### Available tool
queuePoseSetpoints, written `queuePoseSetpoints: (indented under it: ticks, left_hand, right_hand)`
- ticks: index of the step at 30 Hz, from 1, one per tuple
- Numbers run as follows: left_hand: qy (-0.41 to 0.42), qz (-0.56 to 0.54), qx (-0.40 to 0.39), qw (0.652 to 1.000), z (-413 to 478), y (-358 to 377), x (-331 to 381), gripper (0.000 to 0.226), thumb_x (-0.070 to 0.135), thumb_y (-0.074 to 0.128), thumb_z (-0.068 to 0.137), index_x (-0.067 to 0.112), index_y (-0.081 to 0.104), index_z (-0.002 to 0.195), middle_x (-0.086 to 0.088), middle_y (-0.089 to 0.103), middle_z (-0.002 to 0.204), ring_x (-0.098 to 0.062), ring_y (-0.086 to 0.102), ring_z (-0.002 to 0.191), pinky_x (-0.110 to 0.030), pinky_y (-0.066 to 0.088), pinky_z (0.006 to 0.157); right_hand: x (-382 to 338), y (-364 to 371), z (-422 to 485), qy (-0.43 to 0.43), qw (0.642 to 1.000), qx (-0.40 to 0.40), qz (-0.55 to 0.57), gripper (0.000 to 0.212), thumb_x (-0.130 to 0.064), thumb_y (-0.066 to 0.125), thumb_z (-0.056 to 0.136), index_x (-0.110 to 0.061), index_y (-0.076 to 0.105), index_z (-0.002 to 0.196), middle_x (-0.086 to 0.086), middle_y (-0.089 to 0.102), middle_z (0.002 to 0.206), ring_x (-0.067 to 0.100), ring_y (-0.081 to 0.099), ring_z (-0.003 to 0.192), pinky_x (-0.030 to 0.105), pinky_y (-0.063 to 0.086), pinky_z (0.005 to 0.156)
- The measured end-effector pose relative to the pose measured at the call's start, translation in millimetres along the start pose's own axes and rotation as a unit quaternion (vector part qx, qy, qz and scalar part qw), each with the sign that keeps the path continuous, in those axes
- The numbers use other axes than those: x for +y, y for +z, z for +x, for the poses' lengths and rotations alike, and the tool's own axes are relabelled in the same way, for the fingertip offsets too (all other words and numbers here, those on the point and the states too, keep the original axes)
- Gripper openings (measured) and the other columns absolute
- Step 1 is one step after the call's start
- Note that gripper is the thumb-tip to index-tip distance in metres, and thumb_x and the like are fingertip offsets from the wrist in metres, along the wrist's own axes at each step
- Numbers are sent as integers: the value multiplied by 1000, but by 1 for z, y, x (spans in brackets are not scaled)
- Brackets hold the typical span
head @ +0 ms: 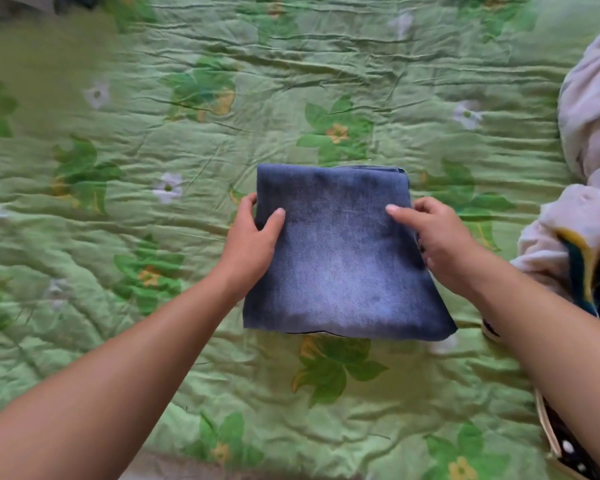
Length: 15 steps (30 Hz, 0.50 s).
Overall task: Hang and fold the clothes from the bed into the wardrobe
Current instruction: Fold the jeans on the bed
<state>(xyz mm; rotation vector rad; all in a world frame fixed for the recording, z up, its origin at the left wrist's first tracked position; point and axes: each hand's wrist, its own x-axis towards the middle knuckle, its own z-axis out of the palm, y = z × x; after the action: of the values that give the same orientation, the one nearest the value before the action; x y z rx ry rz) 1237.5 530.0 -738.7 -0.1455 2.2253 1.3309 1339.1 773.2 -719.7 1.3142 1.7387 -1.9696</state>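
A folded pair of blue jeans (340, 258) sits in a compact, faded square in the middle of the bed (187, 150), which has a green floral cover. My left hand (253, 240) grips the left edge, thumb on top and fingers tucked under. My right hand (437, 237) grips the right edge the same way. The near edge of the jeans looks slightly raised off the cover.
A pale pink garment (589, 140) lies bunched at the right edge of the bed. Beside it is a dark teal and yellow cloth (593, 271). A dark polka-dot fabric (565, 445) lies at the lower right, under my right forearm. Something dark sits at the top left corner.
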Motion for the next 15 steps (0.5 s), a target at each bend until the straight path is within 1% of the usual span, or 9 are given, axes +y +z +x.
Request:
queuePoseSetpoints:
  ticks: [2, 4, 6, 8, 9, 10, 12, 14, 15]
  left_hand:
    - [22, -1, 10, 1000, 5, 2, 8, 39, 37, 63, 93, 19, 53, 127, 0, 71, 110, -11, 70, 98, -40, 55, 93]
    - [41, 15, 23, 999, 9, 5, 14, 31, 31, 61, 98, 18, 55, 126, 2, 71, 111, -10, 68, 100, -42, 53, 96]
    - [61, 39, 36, 997, 10, 6, 17, 27, 31, 59, 99, 17, 58, 122, 4, 70, 110, -11, 67, 102, -42, 52, 97]
    - [77, 79, 46, 993, 10, 8, 16, 32, 33, 58, 100, 16, 56, 127, 1, 69, 116, -17, 65, 109, -41, 50, 98]
    - [82, 112, 52, 989, 9, 9, 16, 43, 35, 59, 99, 16, 50, 137, -3, 65, 125, -21, 62, 116, -41, 47, 102]
    - [87, 146, 63, 983, 7, 9, 16, 58, 37, 59, 99, 17, 38, 149, -7, 57, 136, -24, 56, 124, -41, 44, 106]
    - [137, 210, 99, 963, -1, 8, 16, 82, 40, 62, 96, 19, 14, 160, -14, 33, 151, -29, 38, 137, -43, 34, 115]
    - [245, 307, 106, 913, -14, 10, 9, 85, 42, 60, 95, 21, 11, 160, -19, 15, 161, -32, 18, 150, -47, 24, 120]
    - [290, 355, 81, 885, -22, 12, 1, 82, 45, 56, 95, 22, 13, 161, -19, 9, 165, -32, 11, 154, -49, 21, 121]
  right_hand:
    - [-10, 5, 2, -20, 1000, 24, 5, 47, -40, 85, 60, -21, 52, 88, 13, 59, 92, 26, 54, 86, 54, 46, 81]
    - [-14, 11, 8, -76, 995, 67, -7, 41, -21, 85, 71, -26, 45, 80, 3, 53, 83, 17, 49, 77, 40, 43, 75]
    - [-19, 14, 13, -147, 984, 89, -42, 40, -9, 79, 78, -27, 44, 83, -4, 47, 80, 10, 43, 70, 25, 39, 68]
    - [-23, 14, 14, -201, 966, 101, -129, 30, -7, 73, 84, -22, 50, 96, 0, 51, 89, 15, 48, 78, 23, 39, 72]
    - [-22, 14, 13, -224, 944, 113, -213, 27, -8, 70, 86, -17, 54, 105, 3, 55, 98, 20, 53, 87, 24, 41, 79]
    - [-20, 15, 11, -246, 910, 133, -307, 32, -11, 68, 88, -13, 56, 117, 9, 55, 110, 26, 54, 101, 28, 41, 90]
    - [-11, 25, -1, -302, 820, 164, -458, 49, -23, 64, 90, -14, 53, 137, 20, 45, 139, 39, 42, 131, 46, 32, 110]
    - [8, 39, -17, -370, 744, 141, -538, 60, -41, 55, 93, -18, 45, 148, 21, 29, 158, 41, 23, 149, 60, 15, 119]
    - [22, 42, -23, -386, 718, 121, -566, 66, -50, 49, 94, -21, 41, 152, 19, 22, 163, 39, 15, 153, 64, 8, 120]
